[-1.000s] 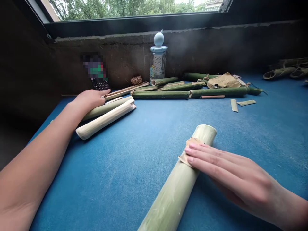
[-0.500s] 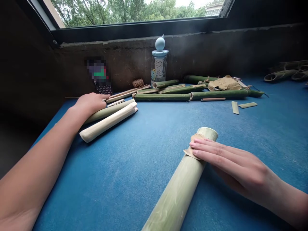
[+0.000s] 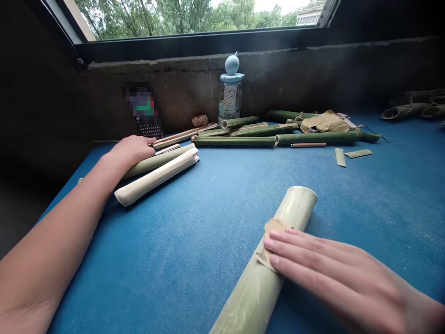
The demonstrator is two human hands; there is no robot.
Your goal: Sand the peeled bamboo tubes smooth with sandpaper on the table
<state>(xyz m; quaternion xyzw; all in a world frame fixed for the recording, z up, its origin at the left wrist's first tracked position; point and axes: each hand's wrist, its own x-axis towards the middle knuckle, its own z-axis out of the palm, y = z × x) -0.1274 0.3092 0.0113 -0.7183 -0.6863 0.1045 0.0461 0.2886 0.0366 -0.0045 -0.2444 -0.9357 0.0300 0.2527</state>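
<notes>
my right hand (image 3: pixel 323 266) is flat, fingers together, pressing a scrap of sandpaper (image 3: pixel 271 236) onto the pale green bamboo tube (image 3: pixel 250 297) lying on the blue table (image 3: pixel 167 246). my left hand (image 3: pixel 132 150) lies open, gripping nothing, resting on a peeled bamboo tube (image 3: pixel 156 163) just beside a cream split bamboo piece (image 3: pixel 156 177), and green bamboo canes (image 3: pixel 278 140) lie farther off.

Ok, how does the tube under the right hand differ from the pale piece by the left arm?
The tube is green and thicker; the piece is cream, slimmer, notched at its far end. The right hand presses sandpaper on the tube, not the piece. Both are bamboo on the blue table.
</notes>
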